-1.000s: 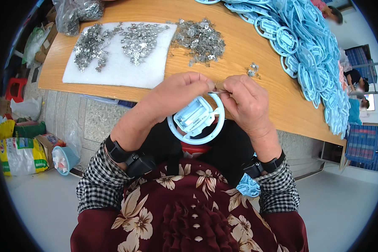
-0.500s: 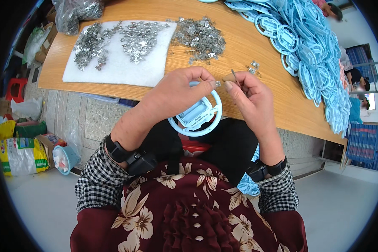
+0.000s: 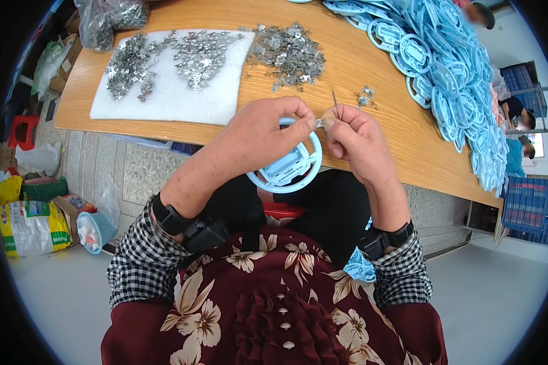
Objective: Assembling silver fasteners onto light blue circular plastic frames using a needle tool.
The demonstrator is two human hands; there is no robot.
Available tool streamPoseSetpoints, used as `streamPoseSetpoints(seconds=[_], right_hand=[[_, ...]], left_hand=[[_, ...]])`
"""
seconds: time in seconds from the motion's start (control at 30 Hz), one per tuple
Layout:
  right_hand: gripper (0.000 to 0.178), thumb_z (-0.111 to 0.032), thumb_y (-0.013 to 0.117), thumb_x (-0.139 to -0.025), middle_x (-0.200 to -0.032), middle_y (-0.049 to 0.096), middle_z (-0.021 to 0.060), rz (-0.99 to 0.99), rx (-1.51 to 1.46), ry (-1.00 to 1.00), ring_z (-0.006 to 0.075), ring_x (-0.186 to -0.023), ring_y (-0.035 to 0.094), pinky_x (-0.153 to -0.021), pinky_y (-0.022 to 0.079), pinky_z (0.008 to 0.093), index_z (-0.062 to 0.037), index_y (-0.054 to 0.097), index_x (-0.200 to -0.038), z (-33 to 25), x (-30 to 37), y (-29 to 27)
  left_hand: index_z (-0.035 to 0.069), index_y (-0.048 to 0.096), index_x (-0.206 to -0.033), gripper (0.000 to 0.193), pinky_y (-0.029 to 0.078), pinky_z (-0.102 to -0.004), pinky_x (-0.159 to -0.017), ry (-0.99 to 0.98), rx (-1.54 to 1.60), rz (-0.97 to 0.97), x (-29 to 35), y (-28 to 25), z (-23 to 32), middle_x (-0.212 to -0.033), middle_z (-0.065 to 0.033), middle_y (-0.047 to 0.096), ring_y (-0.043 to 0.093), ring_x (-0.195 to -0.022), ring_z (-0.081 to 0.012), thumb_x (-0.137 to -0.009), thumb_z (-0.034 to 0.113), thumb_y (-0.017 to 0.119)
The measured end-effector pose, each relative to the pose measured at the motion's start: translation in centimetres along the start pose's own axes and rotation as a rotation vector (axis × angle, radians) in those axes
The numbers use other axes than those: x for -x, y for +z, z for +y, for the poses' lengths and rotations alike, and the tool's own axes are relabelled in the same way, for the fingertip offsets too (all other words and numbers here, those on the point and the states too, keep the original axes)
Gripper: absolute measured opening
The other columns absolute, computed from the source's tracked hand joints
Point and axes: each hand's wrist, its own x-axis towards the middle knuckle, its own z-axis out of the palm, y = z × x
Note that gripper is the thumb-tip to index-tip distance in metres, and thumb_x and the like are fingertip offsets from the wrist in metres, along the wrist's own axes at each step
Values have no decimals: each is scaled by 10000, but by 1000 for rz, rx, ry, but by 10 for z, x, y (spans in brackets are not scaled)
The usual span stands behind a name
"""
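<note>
My left hand (image 3: 274, 131) is closed, its thumb and forefinger pinched beside a small silver metal piece (image 3: 320, 123). Under that hand is a light-blue plastic wheel-shaped part (image 3: 289, 170) with a raised centre, tilted above my lap and the table's near edge. My right hand (image 3: 359, 137) is closed too, with a thin, pointed, dark tool (image 3: 334, 98) sticking up from its fingers; its full shape is hidden. The right thumb and forefinger meet the metal piece, so both hands' fingertips nearly touch around it.
Silver metal pieces lie in heaps on a white pad (image 3: 164, 109) and in a pile (image 3: 289, 55) on the wooden table (image 3: 402, 158). A few more (image 3: 365, 96) lie beyond my right hand. Blue plastic parts (image 3: 450, 79) are heaped at the right. A grey bag (image 3: 112, 21) stands far left.
My right hand has moved left and closed in on the metal piece at my left fingertips. The pointed tool now stands more upright. The blue part has shifted slightly up.
</note>
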Motion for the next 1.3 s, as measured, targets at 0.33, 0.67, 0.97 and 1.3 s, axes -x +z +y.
streamPoseSetpoints(seconds=[0.33, 0.67, 0.97, 1.3], right_hand=[[160, -151, 679, -878, -724, 617, 60, 121, 362, -328, 153, -678, 591, -646, 477, 322, -1, 645, -925, 15, 6, -4], [94, -121, 692, -821, -719, 636, 110, 108, 762, -374, 293, -647, 632, -596, 504, 383, -46, 643, -853, -9, 8, 20], [85, -127, 684, -847, -766, 624, 135, 129, 959, -501, 359, -736, 630, -643, 501, 447, -53, 642, -850, -6, 9, 30], [258, -283, 598, -1007, -726, 598, 23, 39, 172, -23, 121, -607, 538, -538, 420, 270, -33, 653, -981, 12, 15, 11]], left_hand=[[-4, 699, -1090, 333, 540, -271, -595, -126, 8, 85, -14, 1, -21, -811, -49, 691, 648, -679, -110, -1033, 243, 482], [-11, 694, -1088, 318, 524, -268, -524, -197, -11, 51, -18, 1, -22, -797, -45, 676, 634, -640, -112, -1024, 224, 491], [-16, 694, -1081, 319, 529, -277, -540, -213, -32, 26, -18, 0, -22, -801, -45, 677, 641, -671, -114, -1021, 229, 499], [-14, 661, -1169, 333, 545, -258, -692, -92, 215, -9, -9, -1, -27, -892, -43, 698, 658, -778, -99, -1031, 238, 493]])
